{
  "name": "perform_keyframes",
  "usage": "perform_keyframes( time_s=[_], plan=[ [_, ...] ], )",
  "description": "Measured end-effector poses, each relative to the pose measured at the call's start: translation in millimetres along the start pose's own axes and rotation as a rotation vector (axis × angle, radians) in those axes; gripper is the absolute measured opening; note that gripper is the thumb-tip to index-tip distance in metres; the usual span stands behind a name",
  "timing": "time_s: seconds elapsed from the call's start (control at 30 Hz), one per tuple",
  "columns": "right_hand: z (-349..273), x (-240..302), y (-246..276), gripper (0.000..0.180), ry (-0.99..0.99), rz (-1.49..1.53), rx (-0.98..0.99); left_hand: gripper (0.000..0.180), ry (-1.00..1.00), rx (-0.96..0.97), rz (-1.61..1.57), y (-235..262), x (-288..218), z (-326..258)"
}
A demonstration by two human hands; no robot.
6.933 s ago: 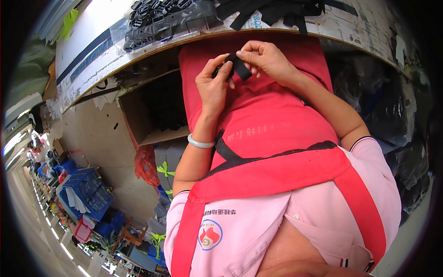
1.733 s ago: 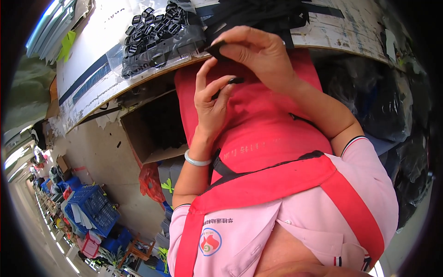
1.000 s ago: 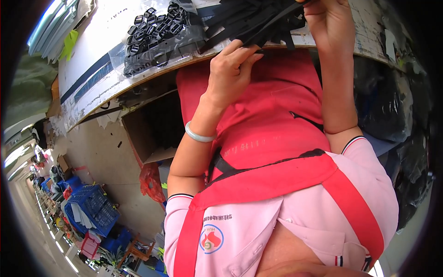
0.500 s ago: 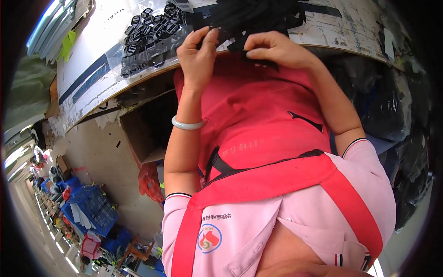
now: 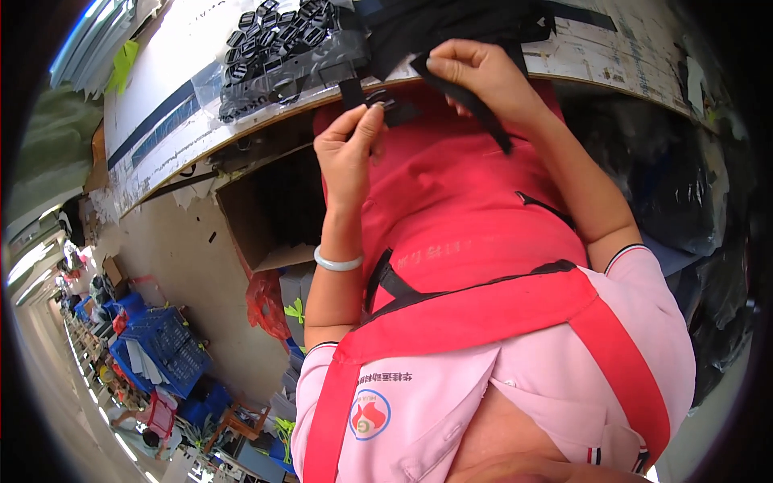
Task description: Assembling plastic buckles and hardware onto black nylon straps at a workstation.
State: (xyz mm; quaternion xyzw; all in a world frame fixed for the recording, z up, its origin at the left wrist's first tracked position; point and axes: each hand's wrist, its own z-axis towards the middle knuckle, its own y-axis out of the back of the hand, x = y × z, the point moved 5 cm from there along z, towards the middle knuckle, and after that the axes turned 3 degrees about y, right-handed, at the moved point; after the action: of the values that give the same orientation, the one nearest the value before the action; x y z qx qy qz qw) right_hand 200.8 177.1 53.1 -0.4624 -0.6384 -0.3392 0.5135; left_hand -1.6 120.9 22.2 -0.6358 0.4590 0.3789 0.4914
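My left hand (image 5: 348, 153), with a pale bangle (image 5: 338, 262) on its wrist, pinches a small black plastic buckle (image 5: 385, 100) between thumb and fingers. A short piece of black webbing (image 5: 352, 92) stands up beside those fingertips; whether it runs through the buckle I cannot tell. In my right hand (image 5: 495, 84) is a black strap (image 5: 477, 103), gripped near its upper end, its other end hanging in front of the red apron (image 5: 459, 193). Both hands are over the table's near edge, apart from each other. Many black buckles (image 5: 278, 36) lie on a clear plastic bag on the table to the left.
A heap of black straps (image 5: 451, 20) covers the table's (image 5: 596, 60) middle. Below its edge stands an open cardboard box (image 5: 250, 229) at left. Black plastic bags (image 5: 676, 185) fill the right side. Blue crates (image 5: 165, 350) and a person (image 5: 157, 423) are farther off at left.
My left hand has come down toward me, and the buckle now shows at its fingertips. My right hand has lifted a strap off the table edge, so its length hangs in view.
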Motion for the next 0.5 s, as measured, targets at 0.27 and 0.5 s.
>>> perform_keyframes(
  time_s=[0.27,0.5],
  plan=[
    [-24,-31,-37,0.019,-0.117,0.146,0.187,0.016,-0.198,-0.039,0.293,-9,5,-13],
    [-34,-22,-43,0.018,-0.155,0.336,0.089,0.014,-0.543,-0.084,0.590,-19,-12,-22]
  ],
)
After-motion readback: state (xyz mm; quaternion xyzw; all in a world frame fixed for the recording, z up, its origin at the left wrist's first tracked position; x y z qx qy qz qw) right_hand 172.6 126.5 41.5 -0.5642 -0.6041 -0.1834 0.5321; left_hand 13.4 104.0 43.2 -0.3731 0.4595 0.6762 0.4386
